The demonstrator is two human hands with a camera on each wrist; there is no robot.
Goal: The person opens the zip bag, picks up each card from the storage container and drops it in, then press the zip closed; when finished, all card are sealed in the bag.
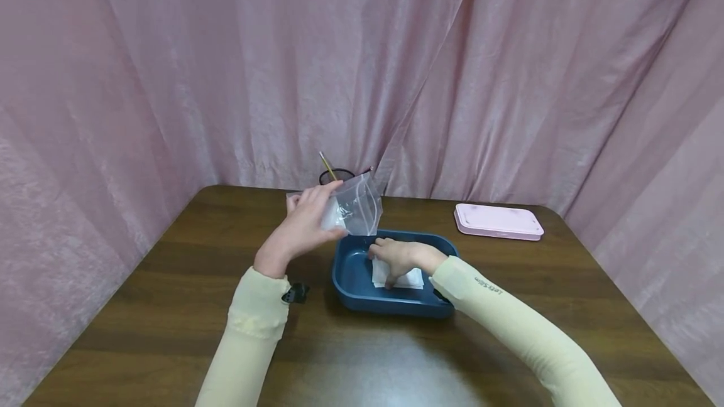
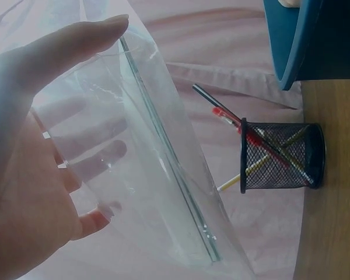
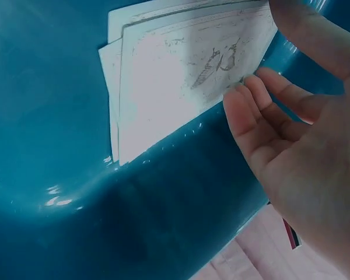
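My left hand (image 1: 302, 222) holds a clear zip bag (image 1: 356, 206) up above the far left corner of a blue tray (image 1: 362, 297). In the left wrist view the thumb lies over the clear zip bag (image 2: 146, 157) and the fingers show behind it. My right hand (image 1: 398, 256) reaches into the tray, its fingers curled at the edge of a small stack of white cards (image 1: 408, 279). Seen from the right wrist, the fingertips (image 3: 245, 105) touch the stack of white cards (image 3: 175, 81) on the tray floor (image 3: 58, 116).
A black mesh pen cup (image 2: 283, 154) with pencils and pens stands behind the tray near the curtain. A pink flat case (image 1: 498, 221) lies at the far right of the brown table (image 1: 170, 306). Pink curtains enclose the table on three sides.
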